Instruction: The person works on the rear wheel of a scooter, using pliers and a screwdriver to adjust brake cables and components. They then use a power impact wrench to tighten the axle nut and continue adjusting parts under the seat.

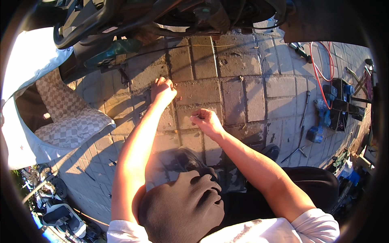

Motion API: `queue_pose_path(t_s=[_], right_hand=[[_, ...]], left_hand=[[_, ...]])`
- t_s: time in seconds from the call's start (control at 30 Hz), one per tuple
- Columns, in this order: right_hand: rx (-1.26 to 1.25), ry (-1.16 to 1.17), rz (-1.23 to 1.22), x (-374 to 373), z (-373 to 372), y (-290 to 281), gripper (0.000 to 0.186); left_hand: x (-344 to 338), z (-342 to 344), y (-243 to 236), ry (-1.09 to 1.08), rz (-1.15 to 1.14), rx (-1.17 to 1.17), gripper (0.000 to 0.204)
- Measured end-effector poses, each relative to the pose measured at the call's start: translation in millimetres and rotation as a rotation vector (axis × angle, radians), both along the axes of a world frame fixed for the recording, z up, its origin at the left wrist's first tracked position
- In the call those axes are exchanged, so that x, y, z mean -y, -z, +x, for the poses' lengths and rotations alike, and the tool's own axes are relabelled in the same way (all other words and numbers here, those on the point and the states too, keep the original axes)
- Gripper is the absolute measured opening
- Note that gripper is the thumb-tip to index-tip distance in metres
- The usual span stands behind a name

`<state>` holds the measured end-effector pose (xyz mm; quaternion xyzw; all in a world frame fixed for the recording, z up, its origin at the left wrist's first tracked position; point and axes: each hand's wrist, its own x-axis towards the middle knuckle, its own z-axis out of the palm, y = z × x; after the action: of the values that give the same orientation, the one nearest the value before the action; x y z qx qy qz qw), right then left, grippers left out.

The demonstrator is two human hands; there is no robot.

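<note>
My left hand is low over the paving, its fingers curled together at the tips. What they hold, if anything, is too small or hidden to tell. A small reddish bit lies on the bricks just beside it. Nearer to me and to the right, my right hand has its thumb and forefinger pressed together in a pinch. I cannot make out anything between them. The two hands are apart from each other.
Dark vehicle parts with tubes hang across the far side. At right are a blue cordless power tool, a black case, a red hose and a long-handled wrench. A checkered cloth-lined cover bulges at left.
</note>
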<state>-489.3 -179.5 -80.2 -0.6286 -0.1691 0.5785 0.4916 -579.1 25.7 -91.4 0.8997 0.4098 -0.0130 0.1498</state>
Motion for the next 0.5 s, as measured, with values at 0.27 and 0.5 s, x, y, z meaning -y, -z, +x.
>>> queue_pose_path(t_s=[0.27, 0.5], right_hand=[[-0.307, 0.061, -0.024, -14.7, 2.9, -1.5, 0.017], [-1.071, 0.293, 0.025, -18.5, 11.5, -17.3, 0.014]], left_hand=[[79.1, -28.8, -27.2, -0.663, -1.377, 0.739, 0.009], [74.3, -32.0, -22.6, -0.584, -1.427, 0.693, 0.024]])
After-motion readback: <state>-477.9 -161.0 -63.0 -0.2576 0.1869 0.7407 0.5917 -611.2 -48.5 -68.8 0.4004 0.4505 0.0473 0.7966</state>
